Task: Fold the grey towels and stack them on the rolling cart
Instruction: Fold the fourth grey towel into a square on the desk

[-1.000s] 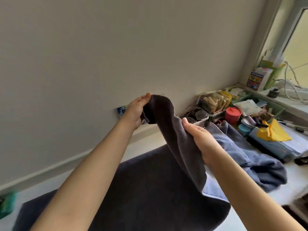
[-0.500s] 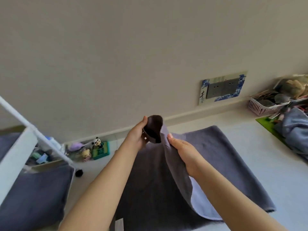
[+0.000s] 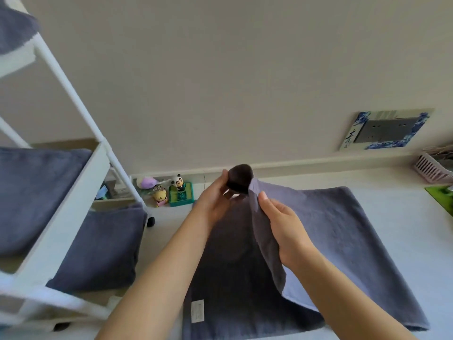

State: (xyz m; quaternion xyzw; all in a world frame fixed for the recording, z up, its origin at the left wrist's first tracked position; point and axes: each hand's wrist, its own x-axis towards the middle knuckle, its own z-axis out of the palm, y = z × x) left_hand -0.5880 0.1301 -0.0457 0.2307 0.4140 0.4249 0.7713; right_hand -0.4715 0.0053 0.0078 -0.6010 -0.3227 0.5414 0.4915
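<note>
A grey towel (image 3: 343, 229) lies spread on the white surface in front of me, with a fold of it lifted into a ridge. My left hand (image 3: 215, 200) grips the bunched top corner of that fold. My right hand (image 3: 282, 224) pinches the raised edge just below it, thumb on top. A white label shows on the towel's near edge. The white rolling cart (image 3: 73, 204) stands at the left, with folded grey towels (image 3: 36, 192) on its shelves.
Small toy figures (image 3: 180, 190), one a panda, stand by the wall behind the cart. A wall socket (image 3: 387, 130) with a blue patterned frame is at the right. A pink basket (image 3: 431, 168) and a green mat edge (image 3: 441, 195) sit at the far right.
The view has swung left and down, so the cluttered right side left the frame and the cart came in. Both hands keep hold of the towel's lifted fold.
</note>
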